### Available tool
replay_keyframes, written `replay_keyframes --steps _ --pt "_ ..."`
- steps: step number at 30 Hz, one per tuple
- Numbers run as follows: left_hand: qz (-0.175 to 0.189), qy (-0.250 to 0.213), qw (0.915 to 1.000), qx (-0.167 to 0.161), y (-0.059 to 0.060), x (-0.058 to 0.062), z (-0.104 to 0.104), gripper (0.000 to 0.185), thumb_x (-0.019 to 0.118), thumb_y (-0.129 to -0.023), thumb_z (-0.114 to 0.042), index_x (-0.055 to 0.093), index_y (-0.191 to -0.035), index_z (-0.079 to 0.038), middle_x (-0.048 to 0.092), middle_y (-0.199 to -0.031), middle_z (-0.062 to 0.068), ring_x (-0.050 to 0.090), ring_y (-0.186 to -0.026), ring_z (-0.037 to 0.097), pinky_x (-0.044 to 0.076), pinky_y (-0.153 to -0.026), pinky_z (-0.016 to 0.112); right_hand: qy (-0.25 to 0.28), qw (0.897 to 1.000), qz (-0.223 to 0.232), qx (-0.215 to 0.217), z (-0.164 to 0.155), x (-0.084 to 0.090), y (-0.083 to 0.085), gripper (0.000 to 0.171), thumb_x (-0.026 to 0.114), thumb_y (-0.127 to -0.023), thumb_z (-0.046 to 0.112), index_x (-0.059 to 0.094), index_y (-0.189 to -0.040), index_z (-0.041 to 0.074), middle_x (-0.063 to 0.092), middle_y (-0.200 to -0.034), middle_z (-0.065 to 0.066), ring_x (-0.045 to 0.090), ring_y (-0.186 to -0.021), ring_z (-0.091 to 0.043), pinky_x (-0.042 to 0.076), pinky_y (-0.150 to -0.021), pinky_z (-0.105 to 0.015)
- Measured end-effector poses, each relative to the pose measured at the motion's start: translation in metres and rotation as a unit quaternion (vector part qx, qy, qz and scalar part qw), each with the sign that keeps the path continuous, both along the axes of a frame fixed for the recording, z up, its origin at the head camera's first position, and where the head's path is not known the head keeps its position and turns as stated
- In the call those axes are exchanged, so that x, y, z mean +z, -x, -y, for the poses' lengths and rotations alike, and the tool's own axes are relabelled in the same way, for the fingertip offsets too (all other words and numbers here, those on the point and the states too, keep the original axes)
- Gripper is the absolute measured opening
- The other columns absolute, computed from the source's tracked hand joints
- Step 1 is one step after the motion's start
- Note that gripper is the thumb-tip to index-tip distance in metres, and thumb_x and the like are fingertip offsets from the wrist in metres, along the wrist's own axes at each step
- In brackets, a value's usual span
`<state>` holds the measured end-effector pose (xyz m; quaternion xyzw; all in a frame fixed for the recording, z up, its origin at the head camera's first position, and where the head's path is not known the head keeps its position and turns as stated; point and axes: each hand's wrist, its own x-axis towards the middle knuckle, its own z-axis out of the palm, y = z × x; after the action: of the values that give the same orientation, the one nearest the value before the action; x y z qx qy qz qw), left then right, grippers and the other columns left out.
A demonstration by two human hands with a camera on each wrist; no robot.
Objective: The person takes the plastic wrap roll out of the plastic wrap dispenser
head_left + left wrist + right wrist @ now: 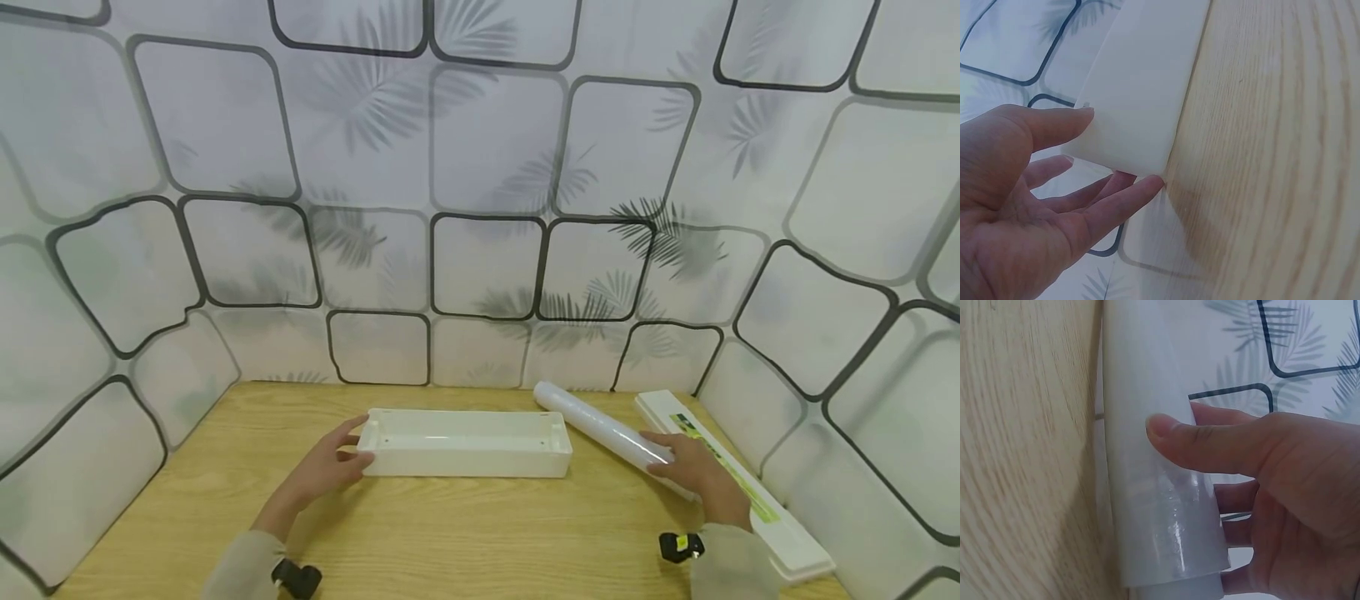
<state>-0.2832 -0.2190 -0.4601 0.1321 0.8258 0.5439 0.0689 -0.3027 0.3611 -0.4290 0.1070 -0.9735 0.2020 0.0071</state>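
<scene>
A long white open-topped box [468, 463] lies crosswise on the wooden table, its hollow inside facing up. My left hand [335, 461] holds its left end, with the thumb at the front corner and the fingers around the end. In the left wrist view, the thumb lies over the white wall [1141, 81] and fingertips show at its lower edge. My right hand [688, 465] grips the near part of a roll of plastic wrap [600, 423], which lies slanted to the right of the box. Its thumb [1169, 434] presses on the shiny film in the right wrist view.
A long white lid [795, 542] with a green label lies slanted at the table's right edge, partly behind my right forearm. Patterned cloth walls [487, 267] with dark rounded squares and leaves enclose the wooden table [480, 533] at the back and sides.
</scene>
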Motion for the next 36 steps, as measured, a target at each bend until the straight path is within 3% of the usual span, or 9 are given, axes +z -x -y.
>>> replay_keyframes --steps 26,36 --pt "0.0 0.001 1.0 0.0 0.0015 -0.0021 0.0012 0.08 0.067 -0.102 -0.019 0.019 -0.163 0.002 0.041 -0.149 0.041 0.065 -0.119 0.04 0.062 -0.086 0.042 -0.018 0.999 0.037 -0.024 0.0029 -0.0023 0.0015 0.06 0.076 -0.092 0.014 0.054 -0.146 0.0 0.053 -0.143 -0.038 0.046 -0.133 -0.061 0.042 -0.107 -0.069" --pt "0.003 -0.005 1.0 -0.008 0.0017 -0.0032 0.0016 0.081 0.066 -0.102 -0.019 0.017 -0.163 0.001 0.04 -0.149 0.041 0.064 -0.12 0.041 0.061 -0.086 0.044 -0.038 0.999 0.009 -0.017 0.0083 -0.0038 0.006 0.056 0.072 -0.091 0.01 0.056 -0.141 -0.006 0.056 -0.138 -0.039 0.051 -0.128 -0.059 0.045 -0.105 -0.067"
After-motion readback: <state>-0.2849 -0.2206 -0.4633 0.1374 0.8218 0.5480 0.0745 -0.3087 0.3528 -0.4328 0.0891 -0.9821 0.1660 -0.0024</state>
